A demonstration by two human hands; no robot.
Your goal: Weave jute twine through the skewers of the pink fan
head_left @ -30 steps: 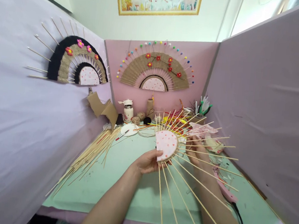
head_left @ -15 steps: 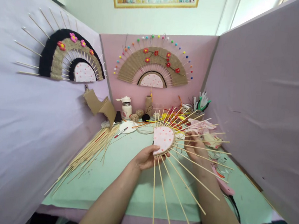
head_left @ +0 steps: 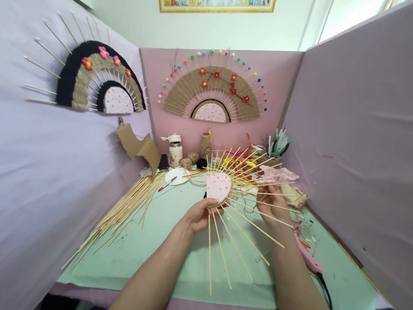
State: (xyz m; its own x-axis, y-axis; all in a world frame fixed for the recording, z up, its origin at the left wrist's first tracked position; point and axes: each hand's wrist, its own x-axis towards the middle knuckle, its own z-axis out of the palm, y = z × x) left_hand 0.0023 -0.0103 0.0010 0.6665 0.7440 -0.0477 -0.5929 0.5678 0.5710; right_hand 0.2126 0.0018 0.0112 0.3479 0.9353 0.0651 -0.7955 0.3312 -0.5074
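Clamping the pink, red-dotted half-round disc [head_left: 219, 186] by its lower edge in the left hand [head_left: 201, 214], thumb on top, above the pale green table [head_left: 115, 263], with thin pale wooden sticks [head_left: 254, 224] fanning rightward. Curling the right hand [head_left: 274, 212] behind those sticks, can't tell whether pinching anything. Farther back, spotting a brown woven fan [head_left: 183, 94] on the pink back panel [head_left: 280, 67].

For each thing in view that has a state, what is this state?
Half-disc fan: in left hand, sticks splayed
Right hand: behind sticks, grip unclear
Loose sticks: heaped
Cardboard: bent
Pen: partly on white disc
Back-wall fan: hung, flowered
Left-wall fan: hung, flowered
Twine balls: wound
Pink corded tool: lying down
Flask: upright, lid unclear
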